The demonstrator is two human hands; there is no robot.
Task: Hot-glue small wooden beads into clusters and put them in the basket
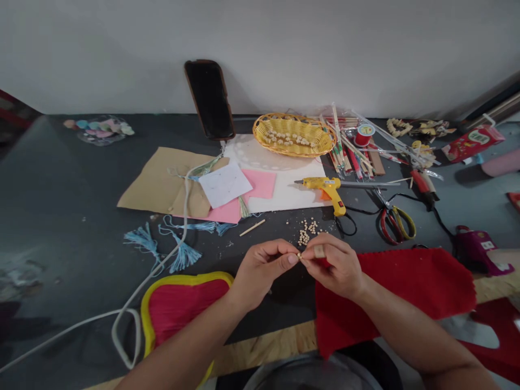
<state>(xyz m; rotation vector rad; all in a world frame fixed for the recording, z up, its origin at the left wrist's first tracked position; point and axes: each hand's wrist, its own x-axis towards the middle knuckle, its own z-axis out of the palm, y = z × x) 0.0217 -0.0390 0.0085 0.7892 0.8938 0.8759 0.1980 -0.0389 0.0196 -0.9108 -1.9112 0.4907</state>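
Firstly, blue tassels (184, 257) lie on the bench (81, 179). Next, the left hand (260, 271) pinches a small bead (299, 255), which is where both hands meet. Just beyond it lie loose beads (304, 236). The right hand (339, 268) pinches at the same bead, and farther right rest scissors (393, 210).

Both forearms, left (195, 336) and right (410, 327), were bare as far as the view reached. Left hand (264, 265): uncovered, thumbnail visible. Right hand (339, 265): one finger carried a small, beige, squarish patch (319, 251); whether plaster or band could not be determined. Wrists were bare.
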